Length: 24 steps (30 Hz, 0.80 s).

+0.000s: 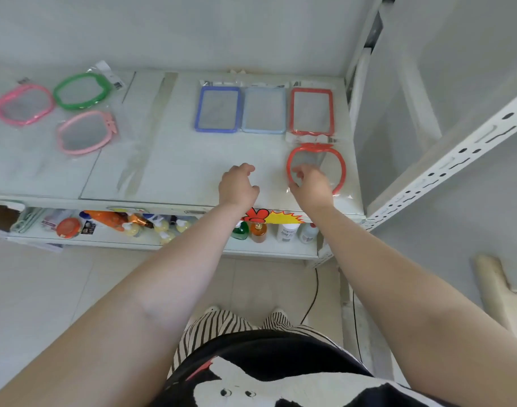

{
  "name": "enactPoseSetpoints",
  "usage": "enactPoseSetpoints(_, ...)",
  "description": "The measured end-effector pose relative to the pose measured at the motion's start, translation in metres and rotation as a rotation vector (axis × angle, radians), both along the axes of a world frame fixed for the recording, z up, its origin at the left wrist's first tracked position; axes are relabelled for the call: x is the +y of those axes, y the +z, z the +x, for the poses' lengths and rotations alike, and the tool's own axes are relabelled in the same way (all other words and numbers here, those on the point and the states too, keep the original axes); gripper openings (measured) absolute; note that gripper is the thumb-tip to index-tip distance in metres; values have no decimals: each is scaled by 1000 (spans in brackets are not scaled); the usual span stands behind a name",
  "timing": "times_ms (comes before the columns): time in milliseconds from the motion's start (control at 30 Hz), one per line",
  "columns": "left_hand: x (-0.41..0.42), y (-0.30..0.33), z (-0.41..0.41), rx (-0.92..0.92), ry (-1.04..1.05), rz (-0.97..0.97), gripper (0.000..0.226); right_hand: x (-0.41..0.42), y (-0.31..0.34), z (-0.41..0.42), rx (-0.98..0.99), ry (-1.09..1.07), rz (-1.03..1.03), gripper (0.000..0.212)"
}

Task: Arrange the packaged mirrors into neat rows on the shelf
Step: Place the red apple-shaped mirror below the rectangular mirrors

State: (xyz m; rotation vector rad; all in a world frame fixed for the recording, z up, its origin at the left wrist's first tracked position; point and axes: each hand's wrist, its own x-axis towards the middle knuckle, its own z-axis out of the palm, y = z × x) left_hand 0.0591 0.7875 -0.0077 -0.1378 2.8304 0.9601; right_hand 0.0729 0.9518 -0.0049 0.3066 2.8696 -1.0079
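Three rectangular packaged mirrors lie in a row at the back right of the shelf [178,160]: dark blue [218,109], light blue [263,110], red [311,111]. In front of the red one lies a red apple-shaped mirror [333,164]. My right hand [310,185] rests on its lower left part, fingers loosely curled over the frame and wrapper. My left hand [238,185] hovers over bare shelf to its left, fingers loosely curled and holding nothing. At the far left lie three apple-shaped mirrors: hot pink [23,104], green [81,91], pale pink [86,132].
A white upright post [358,71] and a perforated shelf rail [445,168] bound the right side. The lower shelf holds bottles [258,232] and jars behind a yellow and red price label [273,215]. A black cable [313,298] runs along the tiled floor.
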Motion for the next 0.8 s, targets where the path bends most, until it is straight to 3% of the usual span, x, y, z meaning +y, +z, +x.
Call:
enactPoseSetpoints(300, -133, 14, 39, 47, 37, -109, 48, -130, 9, 7, 80, 370, 90, 38)
enactPoseSetpoints(800, -438, 12, 127, 89, 127, -252, 37, -417, 3, 61, 71, 510, 196, 40)
